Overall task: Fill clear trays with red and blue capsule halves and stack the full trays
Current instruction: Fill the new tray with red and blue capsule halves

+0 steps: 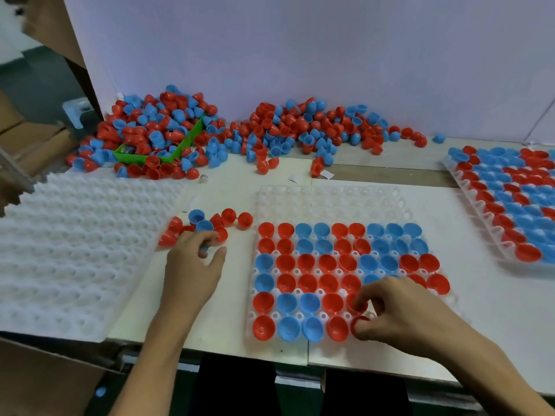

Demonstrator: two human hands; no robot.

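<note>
A clear tray (330, 202) lies in front of me, its near rows filled with red and blue capsule halves and its far rows bare. My right hand (399, 313) is over the tray's near right part and pinches a red half (359, 324) at the front row. Left of the tray my left hand (192, 265) reaches into a small cluster of loose halves (210, 225) and grips a blue half (204, 249) under its fingers.
A large heap of red and blue halves (240, 133) lies along the back wall, partly over a green bin (180, 151). A stack of clear trays (66, 250) sits at left. A filled tray (510, 202) lies at right. The table's front edge is near.
</note>
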